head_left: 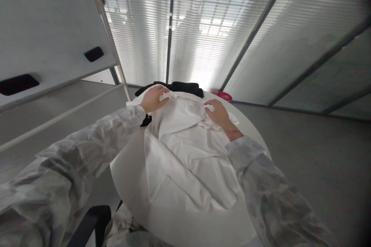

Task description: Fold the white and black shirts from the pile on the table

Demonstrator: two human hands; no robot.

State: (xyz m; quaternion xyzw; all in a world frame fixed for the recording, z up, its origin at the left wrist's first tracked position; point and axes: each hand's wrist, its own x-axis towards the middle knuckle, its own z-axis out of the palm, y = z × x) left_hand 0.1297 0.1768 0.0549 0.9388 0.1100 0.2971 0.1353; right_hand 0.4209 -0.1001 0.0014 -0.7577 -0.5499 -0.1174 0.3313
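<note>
A white shirt [188,150] lies spread and wrinkled over a round white table, its far edge pointing away from me. My left hand [155,99] is closed on the far left part of the shirt, with thumb and fingers pinching the cloth. At the far right part, my right hand [218,113] pinches the fabric between thumb and fingers. Folds run across the middle of the shirt, and its near edge lies loosely bunched on the tabletop. Part of the cloth under both hands is hidden.
Dark folded cloth [185,88] lies at the table's [174,225] far edge, with a pink-red item [224,96] to its right. A small black thing [146,120] sits below my left wrist. A whiteboard [52,19] stands left; a black armrest [92,220] is near me.
</note>
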